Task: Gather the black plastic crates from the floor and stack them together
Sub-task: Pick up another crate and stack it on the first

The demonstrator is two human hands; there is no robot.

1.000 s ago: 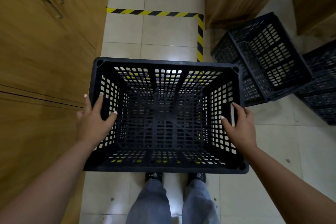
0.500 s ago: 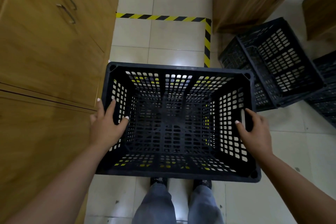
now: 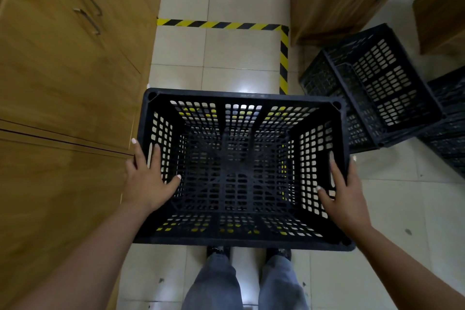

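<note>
The left hand [image 3: 148, 178] and right hand [image 3: 344, 196] hold the stiff, probably light black perforated plastic crate [image 3: 241, 241] by its short side rims, the best grip.

We hold a black plastic crate [image 3: 241, 243] open side up at the centre of the frame, our left hand [image 3: 148, 184] gripping its left wall with the thumb inside, our right hand [image 3: 344, 196] gripping the right wall likewise. Below it we see our grey trouser legs [image 3: 214, 282] and the tiled floor [image 3: 226, 63]. At the right, a second crate [image 3: 377, 88] lies tipped on the floor, a third crate [image 3: 450, 133] just beside it at the frame's edge. Yellow-and-black tape [image 3: 283, 58] marks the tiles above; wooden cabinets [image 3: 63, 70] fill the left.
</note>
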